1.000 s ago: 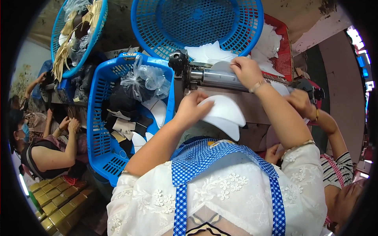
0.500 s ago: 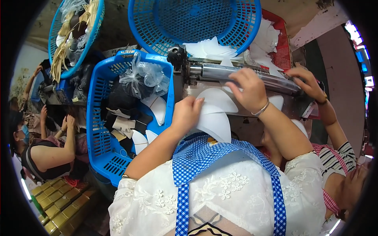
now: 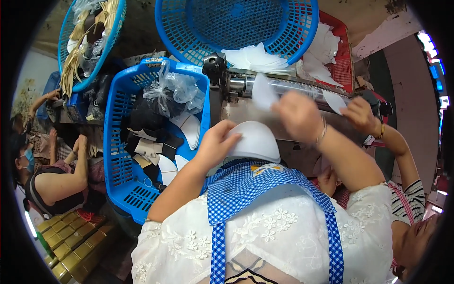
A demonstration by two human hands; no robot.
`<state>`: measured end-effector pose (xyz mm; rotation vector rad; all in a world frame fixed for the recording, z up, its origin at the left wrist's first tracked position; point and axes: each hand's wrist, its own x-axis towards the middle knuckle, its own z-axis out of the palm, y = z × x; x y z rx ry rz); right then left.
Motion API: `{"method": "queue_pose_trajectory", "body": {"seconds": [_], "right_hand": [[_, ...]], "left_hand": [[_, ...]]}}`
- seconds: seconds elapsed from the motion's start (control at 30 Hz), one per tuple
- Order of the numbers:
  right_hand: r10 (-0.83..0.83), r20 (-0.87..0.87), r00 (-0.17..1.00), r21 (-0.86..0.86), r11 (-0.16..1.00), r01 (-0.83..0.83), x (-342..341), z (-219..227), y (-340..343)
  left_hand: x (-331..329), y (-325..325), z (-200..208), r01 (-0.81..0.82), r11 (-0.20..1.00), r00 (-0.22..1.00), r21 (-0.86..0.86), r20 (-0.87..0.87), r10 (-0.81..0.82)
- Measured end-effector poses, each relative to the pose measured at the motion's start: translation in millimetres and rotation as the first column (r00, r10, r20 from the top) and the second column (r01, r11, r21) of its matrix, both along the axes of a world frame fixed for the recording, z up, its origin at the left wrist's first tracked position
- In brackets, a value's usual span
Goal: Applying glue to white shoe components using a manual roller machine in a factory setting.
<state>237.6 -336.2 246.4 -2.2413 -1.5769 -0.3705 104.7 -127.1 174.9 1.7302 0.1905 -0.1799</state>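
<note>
Left hand (image 3: 216,143) grips curved white pieces (image 3: 255,138) by the apron (image 3: 241,189), right hand (image 3: 300,116), kinda blurry, pinches another white piece (image 3: 263,92) at the metal roller (image 3: 300,88); blue crate (image 3: 116,156) has dark scraps (image 3: 172,141), clear bags (image 3: 187,96), red basket (image 3: 345,64) holds white sheets (image 3: 323,46)

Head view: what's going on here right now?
The person's left hand holds one or more white curved pieces by the apron. The right hand, blurred, has a single white piece at the metal roller. A co-worker's hand holds another white piece near the roller's right end. More white pieces lie beyond it, by the round blue basket.
</note>
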Motion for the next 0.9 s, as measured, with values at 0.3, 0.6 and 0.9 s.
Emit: {"method": "queue_pose_trajectory", "body": {"seconds": [0.3,0.6,0.9], "right_hand": [[-0.191,0.147,0.97,-0.126,0.97,0.21,2.9,-12.6,-12.0],[-0.57,-0.496,0.656,-0.42,0.818,0.393,79.3,-20.8,28.2],[0.039,0.008,0.999,-0.015,0.999,-0.039,-0.9,8.5,-3.7]], "left_hand": [[6.1,-12.6,12.6,-0.036,0.943,0.998,0.33,-0.044,0.054],[75.6,-48.1,-3.5,-0.187,0.92,0.977,0.346,-0.031,0.21],[-28.9,7.3,18.1,-0.158,0.975,0.983,-0.157,-0.118,0.141]]}}
